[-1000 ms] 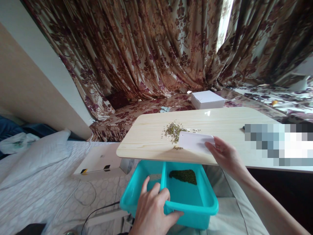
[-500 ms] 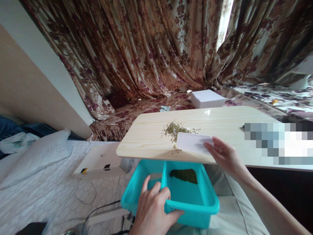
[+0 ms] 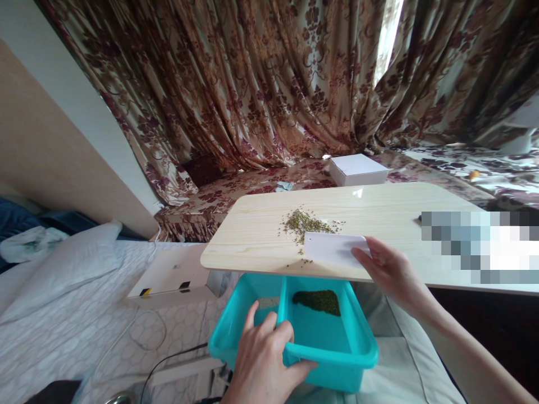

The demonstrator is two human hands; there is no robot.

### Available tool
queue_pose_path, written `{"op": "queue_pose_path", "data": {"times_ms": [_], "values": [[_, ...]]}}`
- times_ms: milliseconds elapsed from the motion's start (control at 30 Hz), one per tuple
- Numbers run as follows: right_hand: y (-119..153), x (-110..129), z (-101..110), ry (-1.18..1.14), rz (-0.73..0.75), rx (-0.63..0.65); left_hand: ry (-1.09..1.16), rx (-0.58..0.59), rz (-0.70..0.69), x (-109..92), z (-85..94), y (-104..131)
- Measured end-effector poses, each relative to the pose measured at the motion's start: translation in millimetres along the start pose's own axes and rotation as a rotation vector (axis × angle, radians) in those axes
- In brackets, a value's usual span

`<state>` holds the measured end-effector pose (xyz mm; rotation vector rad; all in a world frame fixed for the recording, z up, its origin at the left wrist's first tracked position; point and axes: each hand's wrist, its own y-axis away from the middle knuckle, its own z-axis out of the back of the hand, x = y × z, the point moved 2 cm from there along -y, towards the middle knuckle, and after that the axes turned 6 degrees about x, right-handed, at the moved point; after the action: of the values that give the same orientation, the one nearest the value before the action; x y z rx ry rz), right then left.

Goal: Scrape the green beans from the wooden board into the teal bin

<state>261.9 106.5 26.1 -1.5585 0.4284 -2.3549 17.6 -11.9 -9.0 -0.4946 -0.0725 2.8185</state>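
Observation:
A scattered pile of small green beans [image 3: 304,221] lies on the light wooden table [image 3: 396,207], with a few loose ones close to its near edge. My right hand [image 3: 385,266] grips the right end of a flat white scraper [image 3: 332,248], which stands just on the near side of the pile. Below the table edge is a turquoise two-part bin [image 3: 324,354]. Its right compartment holds dark green beans [image 3: 318,302]; a little pale material shows in the left one. My left hand [image 3: 267,348] is closed on the bin's near rim at the divider, thumb on the outside.
Behind the table sits a white box [image 3: 357,168]. To the left, a flat white carton [image 3: 172,275] and cables lie on the bed [image 3: 84,292]. A blurred patch [image 3: 475,241] covers something at the table's right. Patterned curtains hang behind.
My right hand and the white scraper have shifted slightly toward me, and a few beans have moved nearer the table's edge. My left hand keeps its place on the bin.

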Motion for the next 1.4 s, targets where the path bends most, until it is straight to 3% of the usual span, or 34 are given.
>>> {"op": "queue_pose_path", "data": {"times_ms": [900,1167,1400], "values": [[3,11,1,0.083,0.071,0.049,-0.003,-0.038,0.043,-7,4.5,-1],[5,10,0,0.012,0.059,0.097,0.005,-0.023,0.051,-9,6.4,-1],[5,11,-1,0.039,0.033,0.065,-0.003,-0.013,0.021,-4,2.9,0]]}}
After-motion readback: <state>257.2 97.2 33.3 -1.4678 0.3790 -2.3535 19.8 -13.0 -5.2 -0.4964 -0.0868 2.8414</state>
